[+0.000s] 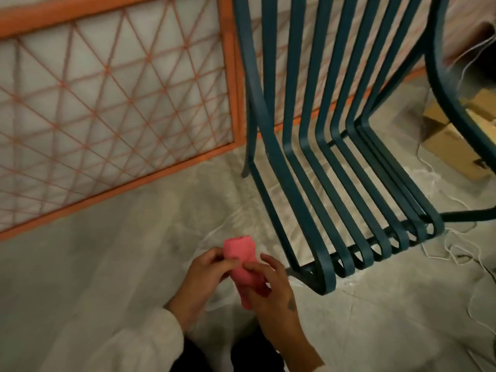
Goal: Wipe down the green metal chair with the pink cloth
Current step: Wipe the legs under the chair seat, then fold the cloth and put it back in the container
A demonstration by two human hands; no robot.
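Chair (335, 167) slats are being left untouched; pink cloth (243, 267), bunched between both hands (204, 277) (271, 288), is risking skipped gaps.

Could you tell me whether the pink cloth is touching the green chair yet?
Apart. The head view shows the pink cloth held in both hands, with bare floor between it and the green chair.

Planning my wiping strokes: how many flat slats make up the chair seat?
7 slats, side by side from the left edge to the right of the chair, each curling under at the front. None looks hidden.
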